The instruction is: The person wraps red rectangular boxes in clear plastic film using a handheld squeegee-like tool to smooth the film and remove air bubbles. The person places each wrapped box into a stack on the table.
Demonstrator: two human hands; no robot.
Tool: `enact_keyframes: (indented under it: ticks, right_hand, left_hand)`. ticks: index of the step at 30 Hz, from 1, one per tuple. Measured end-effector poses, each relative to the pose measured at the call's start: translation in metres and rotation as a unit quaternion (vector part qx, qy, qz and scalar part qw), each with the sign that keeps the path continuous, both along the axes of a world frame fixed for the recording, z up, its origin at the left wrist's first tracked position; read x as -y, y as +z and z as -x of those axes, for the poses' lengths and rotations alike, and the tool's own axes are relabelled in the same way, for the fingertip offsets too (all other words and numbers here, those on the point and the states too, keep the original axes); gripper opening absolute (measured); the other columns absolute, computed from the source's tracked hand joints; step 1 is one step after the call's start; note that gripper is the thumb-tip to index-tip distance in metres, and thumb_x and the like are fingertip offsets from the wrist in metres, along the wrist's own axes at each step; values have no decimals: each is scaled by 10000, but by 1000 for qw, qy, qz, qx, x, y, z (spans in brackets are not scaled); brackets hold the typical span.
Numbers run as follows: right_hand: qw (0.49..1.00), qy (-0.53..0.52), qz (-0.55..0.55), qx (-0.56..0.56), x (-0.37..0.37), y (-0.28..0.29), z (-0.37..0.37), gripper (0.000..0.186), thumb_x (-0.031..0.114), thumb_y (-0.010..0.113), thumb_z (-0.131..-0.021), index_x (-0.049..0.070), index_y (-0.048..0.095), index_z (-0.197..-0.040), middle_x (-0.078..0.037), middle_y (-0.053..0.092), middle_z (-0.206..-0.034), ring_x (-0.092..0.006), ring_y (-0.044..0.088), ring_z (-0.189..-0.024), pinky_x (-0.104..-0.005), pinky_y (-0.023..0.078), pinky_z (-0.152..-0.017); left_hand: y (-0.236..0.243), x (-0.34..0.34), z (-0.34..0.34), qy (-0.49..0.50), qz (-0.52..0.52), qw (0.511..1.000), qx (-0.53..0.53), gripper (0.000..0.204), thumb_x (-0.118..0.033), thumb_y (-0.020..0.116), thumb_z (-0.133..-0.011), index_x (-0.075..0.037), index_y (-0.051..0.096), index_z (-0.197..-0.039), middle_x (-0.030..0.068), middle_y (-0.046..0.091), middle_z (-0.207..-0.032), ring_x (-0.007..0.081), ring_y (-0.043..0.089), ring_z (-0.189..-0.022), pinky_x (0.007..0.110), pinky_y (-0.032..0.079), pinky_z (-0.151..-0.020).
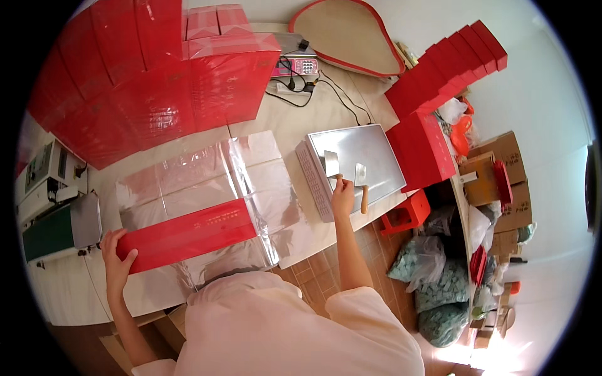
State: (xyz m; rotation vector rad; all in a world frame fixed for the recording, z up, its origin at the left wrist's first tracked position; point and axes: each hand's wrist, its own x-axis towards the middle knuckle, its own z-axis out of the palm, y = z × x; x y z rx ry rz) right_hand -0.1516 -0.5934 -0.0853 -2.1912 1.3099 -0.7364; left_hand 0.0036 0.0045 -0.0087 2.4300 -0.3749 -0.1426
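Observation:
My left hand (118,254) grips the left end of a long red box (182,235), which lies on transparent film (188,182) spread over the table. In my right hand (342,197) is the wooden handle of a metal scraper (332,163), its blade over the flat metal top of a heated plate (370,141). A second scraper (364,197) with a wooden handle rests on that plate, just right of my right hand.
Wrapped red boxes (150,100) are stacked at back left, more red boxes (420,153) at right. A machine (53,178) stands left. Cables (342,100) cross the rear table (251,113). A red stool (404,213), stuffed bags (445,294) and cartons (508,163) are rightward.

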Motion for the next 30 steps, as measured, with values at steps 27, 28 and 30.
enact_keyframes:
  ticks: [27,28,30]
  right_hand:
    - [882,-80,194,-422,72,6,66,363,413,571,-922,62,602,-1007,-138,631,-986,-321,630,-964,-471,544,-750]
    - [879,-78,203,-424,73,3,67,369,416,578,-918,58,600,-1006,-143,629,-990,-329,633,-951,-471,544,-740]
    - [877,-79,209,-425,79,-2,71,401,444,588,-907,55,599,-1006,-149,626,-997,-340,636,-944,-476,540,-738]
  left_hand:
    - [-5,-18,16,172,-6,978,114,513,-190,648,-898,-66,471,-1363,147,466,-1396,326,399,-1305,409,289,-1113]
    - [-7,-22,20,196,10,975,108,522,-193,649,-901,-66,462,-1371,146,461,-1400,322,399,-1307,408,288,-1113]
    - [-15,-31,26,223,40,969,102,538,-202,651,-906,-64,446,-1383,148,461,-1401,308,409,-1302,400,300,-1104]
